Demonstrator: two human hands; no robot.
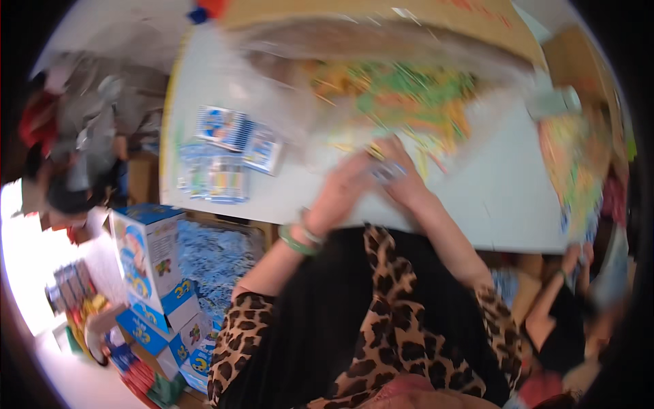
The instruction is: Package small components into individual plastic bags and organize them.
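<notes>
My left hand [340,189] and my right hand [407,178] meet over the near middle of the white table [477,218]. Their closed fingers are round a small shiny clear packet [388,171], blurred by motion. A thin yellow piece [374,150] shows at the fingertips. Just beyond lies a heap of thin yellow, green and orange pieces [409,95], spilling out of a clear plastic bag [286,102] at a cardboard box [409,13]. To the left are blue-and-white printed packs [225,127] and clear packets with coloured sticks [225,178].
Blue-and-white cartons [146,252] stack up at lower left, beside a container of blue packets [218,262]. On the right, another clear bag of coloured pieces [572,163] hangs over the table's edge. A co-worker's arm [545,310] is at lower right.
</notes>
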